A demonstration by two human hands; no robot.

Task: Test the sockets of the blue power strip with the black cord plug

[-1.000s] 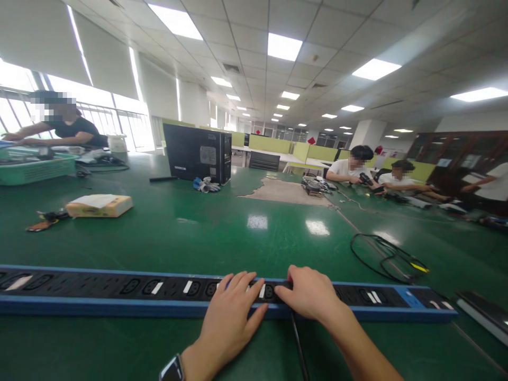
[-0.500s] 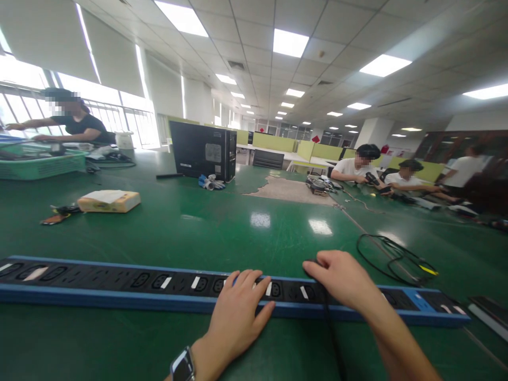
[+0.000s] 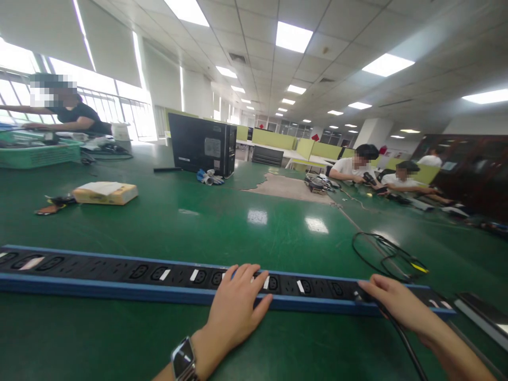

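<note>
Your right hand, pinching the plug, has moved rightward along the power strip, well apart from your open left hand resting on it

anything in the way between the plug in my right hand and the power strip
Nothing visible stands between the plug in the right hand and the power strip. The left hand lies on the strip, but well left of the plug.
</note>
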